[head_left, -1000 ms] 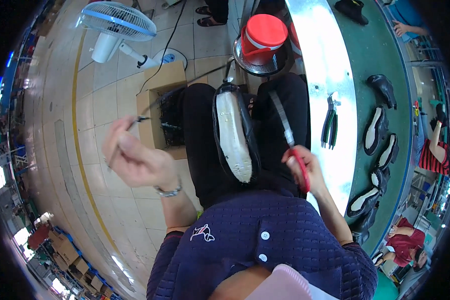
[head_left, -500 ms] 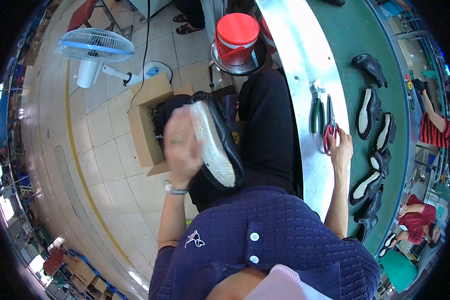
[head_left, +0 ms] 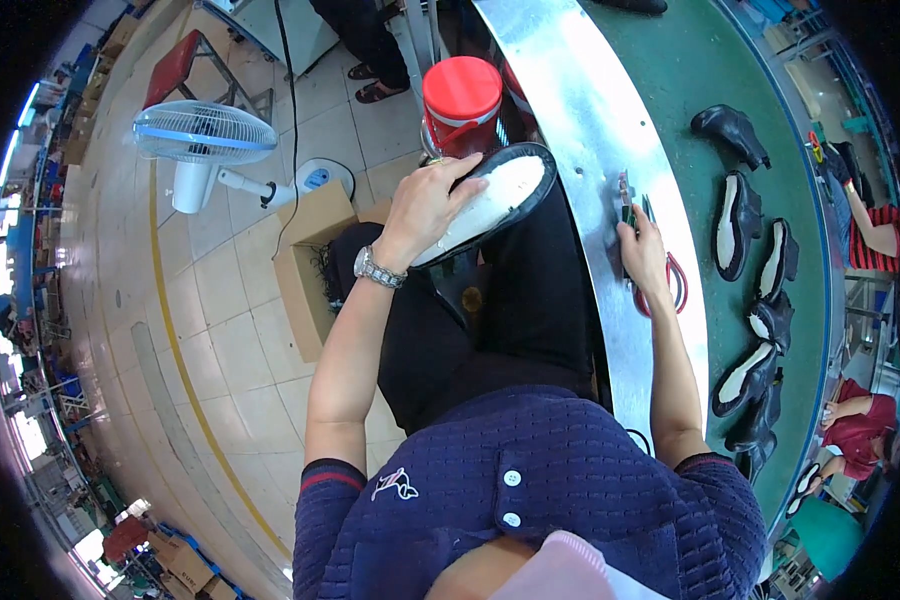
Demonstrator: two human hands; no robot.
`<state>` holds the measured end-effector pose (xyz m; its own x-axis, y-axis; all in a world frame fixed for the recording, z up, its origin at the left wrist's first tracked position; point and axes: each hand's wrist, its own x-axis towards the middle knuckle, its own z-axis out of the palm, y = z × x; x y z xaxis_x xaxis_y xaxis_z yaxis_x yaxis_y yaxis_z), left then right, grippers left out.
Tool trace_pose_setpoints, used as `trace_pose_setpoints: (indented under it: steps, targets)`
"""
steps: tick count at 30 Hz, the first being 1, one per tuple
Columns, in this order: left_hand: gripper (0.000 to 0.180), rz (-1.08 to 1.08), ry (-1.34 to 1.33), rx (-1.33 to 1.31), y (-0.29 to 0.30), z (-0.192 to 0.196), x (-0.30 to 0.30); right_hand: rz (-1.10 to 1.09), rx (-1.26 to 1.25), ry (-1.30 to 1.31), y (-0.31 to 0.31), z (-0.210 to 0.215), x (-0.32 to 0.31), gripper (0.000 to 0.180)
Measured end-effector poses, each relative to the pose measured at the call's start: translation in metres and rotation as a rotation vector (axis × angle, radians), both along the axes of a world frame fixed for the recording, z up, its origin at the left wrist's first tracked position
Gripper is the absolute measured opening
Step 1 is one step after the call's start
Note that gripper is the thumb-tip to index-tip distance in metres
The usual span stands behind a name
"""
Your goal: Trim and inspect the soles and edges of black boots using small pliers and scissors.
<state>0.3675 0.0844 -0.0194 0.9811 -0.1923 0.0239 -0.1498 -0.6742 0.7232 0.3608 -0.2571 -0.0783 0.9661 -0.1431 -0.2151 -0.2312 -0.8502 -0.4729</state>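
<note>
My left hand (head_left: 425, 205) grips a black shoe (head_left: 500, 195) with a white underside, held tilted over my lap, fingers wrapped over its heel end. A metal watch sits on that wrist. My right hand (head_left: 642, 255) lies on the shiny metal table edge (head_left: 590, 130). Its fingertips touch a dark tool with green handles (head_left: 626, 205). Red-handled scissors (head_left: 670, 285) lie on the metal just beside the wrist. Whether the fingers close around the tool is hidden.
A red lidded bucket (head_left: 462, 100) stands by my knees. A cardboard box (head_left: 310, 260) and a standing fan (head_left: 205, 135) are on the tiled floor to the left. Several black shoes (head_left: 735, 225) lie on the green belt (head_left: 700, 80). Other people (head_left: 870, 235) work at the right.
My left hand came in from the left and took hold of the shoe, lifting it toward the bucket. My right hand carried the red scissors to the metal edge and now reaches past them.
</note>
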Motion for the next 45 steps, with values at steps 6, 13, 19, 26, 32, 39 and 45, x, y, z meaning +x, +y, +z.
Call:
trace_pose_setpoints:
  steps: [6, 13, 19, 26, 32, 39, 45]
  targets:
    - [0.028, 0.098, -0.242, 0.171, -0.017, -0.014, 0.01, -0.13, 0.884, 0.278, 0.038, 0.072, -0.001, 0.05]
    - [0.033, 0.211, 0.056, 0.142, 0.003, -0.002, 0.027, 0.54, 0.704, 0.579, 0.081, 0.124, 0.03, 0.066]
    - [0.1, 0.085, -0.082, 0.144, -0.03, 0.007, -0.042, 0.991, 0.143, 0.359, 0.12, 0.141, 0.061, 0.071]
    - [0.099, 0.211, -0.238, 0.154, -0.053, -0.006, -0.061, 0.82, 0.138, 0.145, 0.106, 0.114, 0.004, 0.058]
    - [0.091, 0.195, -0.338, 0.138, -0.05, -0.01, -0.066, 0.747, 0.19, 0.046, 0.106, 0.102, -0.023, 0.058]
    - [0.082, 0.162, -0.47, 0.229, -0.046, -0.02, -0.065, 0.919, -0.071, -0.02, 0.095, 0.118, -0.004, 0.056]
    - [0.07, 0.165, -0.533, 0.381, -0.043, -0.026, -0.062, 0.956, -0.057, 0.083, 0.128, 0.168, 0.033, 0.058]
